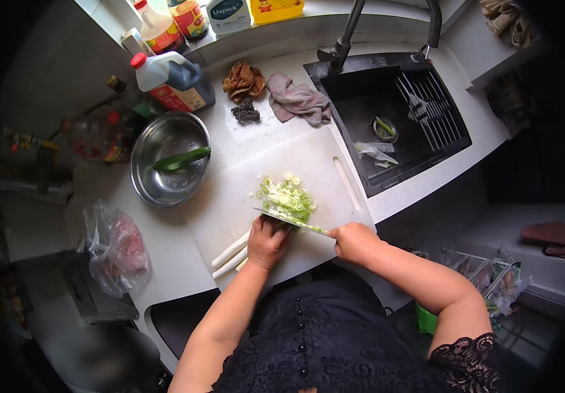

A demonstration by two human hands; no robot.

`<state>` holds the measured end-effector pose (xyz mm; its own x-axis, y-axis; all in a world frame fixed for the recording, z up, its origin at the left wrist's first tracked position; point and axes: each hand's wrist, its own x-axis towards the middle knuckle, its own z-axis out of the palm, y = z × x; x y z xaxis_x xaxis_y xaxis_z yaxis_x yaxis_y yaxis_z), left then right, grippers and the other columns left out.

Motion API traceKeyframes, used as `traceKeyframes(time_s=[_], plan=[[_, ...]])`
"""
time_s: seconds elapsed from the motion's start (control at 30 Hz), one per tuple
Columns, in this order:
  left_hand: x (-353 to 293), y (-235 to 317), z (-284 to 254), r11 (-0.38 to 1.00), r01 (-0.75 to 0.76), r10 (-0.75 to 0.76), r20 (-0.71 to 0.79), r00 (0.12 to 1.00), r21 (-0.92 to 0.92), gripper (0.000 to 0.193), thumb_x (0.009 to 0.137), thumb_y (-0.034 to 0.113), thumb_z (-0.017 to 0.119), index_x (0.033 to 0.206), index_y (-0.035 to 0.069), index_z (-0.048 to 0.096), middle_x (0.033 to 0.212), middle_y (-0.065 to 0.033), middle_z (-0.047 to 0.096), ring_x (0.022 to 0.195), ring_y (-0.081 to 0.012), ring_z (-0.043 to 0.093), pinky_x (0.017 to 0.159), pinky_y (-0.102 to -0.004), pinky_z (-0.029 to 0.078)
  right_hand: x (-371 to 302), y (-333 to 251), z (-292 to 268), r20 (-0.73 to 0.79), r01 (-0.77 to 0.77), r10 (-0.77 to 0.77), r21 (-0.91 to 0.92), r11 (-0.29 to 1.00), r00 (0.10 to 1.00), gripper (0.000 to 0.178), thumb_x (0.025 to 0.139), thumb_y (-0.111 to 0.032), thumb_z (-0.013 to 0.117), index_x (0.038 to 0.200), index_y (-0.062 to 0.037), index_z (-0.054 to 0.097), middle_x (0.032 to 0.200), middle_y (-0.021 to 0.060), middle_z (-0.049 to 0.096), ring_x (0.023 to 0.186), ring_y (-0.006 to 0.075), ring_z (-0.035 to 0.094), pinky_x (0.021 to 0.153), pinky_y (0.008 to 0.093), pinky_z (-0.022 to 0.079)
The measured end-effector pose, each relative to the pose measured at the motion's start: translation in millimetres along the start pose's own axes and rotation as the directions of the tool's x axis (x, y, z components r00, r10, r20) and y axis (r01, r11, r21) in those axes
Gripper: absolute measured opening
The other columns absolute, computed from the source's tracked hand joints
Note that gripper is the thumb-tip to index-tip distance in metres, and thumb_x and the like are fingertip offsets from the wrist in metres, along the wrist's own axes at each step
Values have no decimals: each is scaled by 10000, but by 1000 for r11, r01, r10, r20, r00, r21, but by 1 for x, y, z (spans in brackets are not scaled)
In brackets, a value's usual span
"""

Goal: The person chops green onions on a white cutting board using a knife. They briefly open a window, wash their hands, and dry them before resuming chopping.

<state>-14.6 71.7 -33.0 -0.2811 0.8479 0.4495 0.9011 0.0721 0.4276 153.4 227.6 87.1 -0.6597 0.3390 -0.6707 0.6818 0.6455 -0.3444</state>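
A white cutting board [325, 167] lies on the counter in front of me. My right hand [354, 242] grips the handle of a knife [292, 221], its blade resting across the board. My left hand [267, 241] presses down on white scallion stalks [230, 252] right behind the blade. A heap of chopped green scallion [287, 198] sits on the board just beyond the knife.
A steel bowl [164, 187] holding a green cucumber [181, 160] stands left of the board. Bottles and a dark jug [174, 82] line the back. A black sink [387, 118] with scraps is at right. Cloths [299, 99] lie behind the board; a bagged item [122, 245] at left.
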Motion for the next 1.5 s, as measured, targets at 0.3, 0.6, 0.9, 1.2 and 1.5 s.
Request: traceKeyframes(time_s=[0.3,0.6,0.9,1.2,1.5], plan=[[-2,-1,0,1000,-10,10,10,1000,9,279,706,191,779,973,154,708,1083,-79,619,1036,-363,556,897,-438,491,23,-11,9,-26,-4,4,24,1000,1000,207,779,-113,576,934,-63,704,933,218,685,902,397,669,792,486,540],[-1,0,-1,1000,-7,8,31,999,-8,260,700,175,771,949,133,707,1082,-86,612,1028,-353,558,913,-434,478,58,-19,40,-164,55,-51,22,998,985,236,774,-130,554,966,-109,688,837,201,687,816,390,669,739,494,536],[0,1,-2,1000,-8,8,2,1000,-10,254,709,186,758,951,151,689,1075,-88,597,1054,-352,544,906,-437,494,46,-5,43,-210,48,-38,42,998,977,228,779,-118,572,961,-100,707,867,203,692,835,400,673,769,489,541],[-5,-2,3,1000,-7,7,-26,1000,-22,254,705,175,769,934,125,672,1023,-85,600,1002,-342,557,869,-452,495,25,-10,26,-299,113,-65,144,983,952,271,771,-118,564,1003,-102,704,838,213,685,812,406,668,761,489,542],[-4,0,4,1000,-18,19,-19,1000,18,319,692,170,788,996,125,702,1085,-87,623,1019,-353,564,874,-432,490,-3,-7,3,-31,-27,28,31,999,999,247,783,-105,562,987,-88,700,905,216,689,874,399,671,784,492,538]])
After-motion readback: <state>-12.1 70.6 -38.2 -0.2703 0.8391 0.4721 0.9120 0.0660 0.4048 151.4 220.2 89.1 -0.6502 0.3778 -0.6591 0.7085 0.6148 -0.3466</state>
